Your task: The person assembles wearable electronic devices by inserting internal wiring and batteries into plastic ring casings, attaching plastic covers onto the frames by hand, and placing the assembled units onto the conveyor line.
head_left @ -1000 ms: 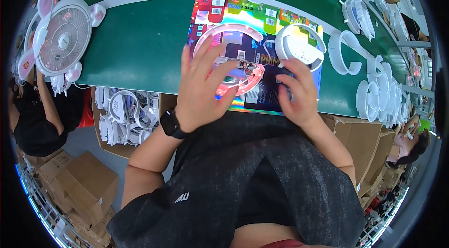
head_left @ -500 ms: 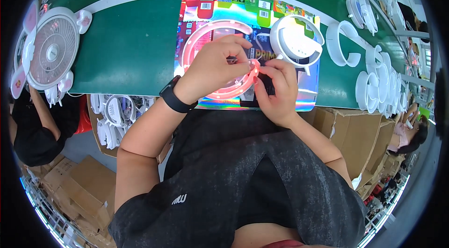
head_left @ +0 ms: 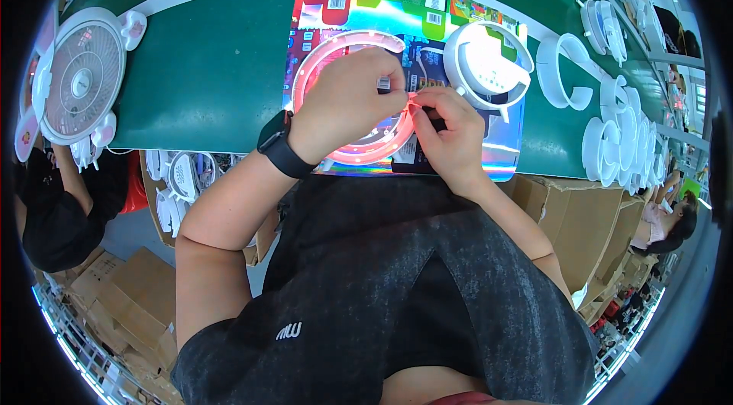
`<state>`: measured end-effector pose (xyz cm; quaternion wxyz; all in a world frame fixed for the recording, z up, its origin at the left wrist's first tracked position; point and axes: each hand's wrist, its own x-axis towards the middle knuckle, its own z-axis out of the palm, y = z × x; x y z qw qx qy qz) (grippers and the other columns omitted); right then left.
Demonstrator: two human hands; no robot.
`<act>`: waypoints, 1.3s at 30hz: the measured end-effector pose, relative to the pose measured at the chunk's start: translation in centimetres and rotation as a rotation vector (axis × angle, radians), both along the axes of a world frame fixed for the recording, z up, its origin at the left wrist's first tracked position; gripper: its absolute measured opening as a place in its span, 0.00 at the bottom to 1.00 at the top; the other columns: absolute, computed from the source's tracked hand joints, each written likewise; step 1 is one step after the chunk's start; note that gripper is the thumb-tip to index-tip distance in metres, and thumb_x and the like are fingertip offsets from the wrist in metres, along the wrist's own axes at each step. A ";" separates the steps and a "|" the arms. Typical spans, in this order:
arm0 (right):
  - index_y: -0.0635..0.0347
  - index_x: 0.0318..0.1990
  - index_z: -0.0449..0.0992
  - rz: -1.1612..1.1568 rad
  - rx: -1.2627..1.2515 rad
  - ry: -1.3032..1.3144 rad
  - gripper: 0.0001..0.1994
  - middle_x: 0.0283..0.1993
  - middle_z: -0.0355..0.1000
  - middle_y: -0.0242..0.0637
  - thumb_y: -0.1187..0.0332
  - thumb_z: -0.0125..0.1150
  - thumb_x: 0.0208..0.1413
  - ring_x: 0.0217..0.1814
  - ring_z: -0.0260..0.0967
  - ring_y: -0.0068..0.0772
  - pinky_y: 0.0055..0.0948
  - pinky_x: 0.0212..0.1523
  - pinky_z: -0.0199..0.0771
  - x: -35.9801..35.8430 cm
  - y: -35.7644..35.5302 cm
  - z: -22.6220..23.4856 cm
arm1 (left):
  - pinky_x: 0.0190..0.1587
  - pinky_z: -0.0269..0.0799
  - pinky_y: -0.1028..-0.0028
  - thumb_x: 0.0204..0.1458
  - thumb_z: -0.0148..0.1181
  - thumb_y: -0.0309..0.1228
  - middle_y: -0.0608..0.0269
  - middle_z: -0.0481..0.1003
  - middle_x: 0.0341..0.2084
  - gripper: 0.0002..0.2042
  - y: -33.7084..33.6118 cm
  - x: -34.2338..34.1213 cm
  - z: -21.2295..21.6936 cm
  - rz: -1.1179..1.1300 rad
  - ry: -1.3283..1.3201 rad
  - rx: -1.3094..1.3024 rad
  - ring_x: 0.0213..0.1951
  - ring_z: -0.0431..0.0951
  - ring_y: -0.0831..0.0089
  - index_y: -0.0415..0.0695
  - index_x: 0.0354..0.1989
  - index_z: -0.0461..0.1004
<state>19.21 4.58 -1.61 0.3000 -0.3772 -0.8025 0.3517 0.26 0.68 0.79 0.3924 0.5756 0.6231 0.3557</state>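
Note:
In front of me lies a C-shaped pinkish ring with a pink light strip point(head_left: 374, 151) along it, dotted with small pale spots. My left hand point(head_left: 347, 96), with a black watch on the wrist, lies over the ring's middle and hides part of it. Its thumb and fingers close together at the strip's right side. My right hand point(head_left: 452, 130) pinches the same stretch of strip, fingertips almost touching the left ones. A white round lamp housing point(head_left: 452, 58) with a ring frame stands just beyond my right hand.
Shiny printed cardboard point(head_left: 500, 157) lies under the work on the green table point(head_left: 206, 77). White curved parts point(head_left: 561, 73) crowd the right side. A white fan point(head_left: 84, 84) stands at left. Cardboard boxes point(head_left: 573, 229) sit below the table edge; another person point(head_left: 72, 206) is at far left.
The ring has shifted slightly left and up, and my left hand with it. My right hand has moved a little left along the strip; both hands still pinch at its right side.

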 end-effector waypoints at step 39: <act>0.62 0.35 0.80 0.211 0.311 -0.187 0.07 0.43 0.78 0.44 0.72 0.64 0.47 0.36 0.78 0.43 0.35 0.34 0.79 0.8 0.5 1.4 | 0.41 0.75 0.66 0.47 0.58 0.23 0.55 0.76 0.32 0.07 0.6 0.7 -2.0 -0.149 0.147 0.011 0.37 0.79 0.60 0.39 0.36 0.75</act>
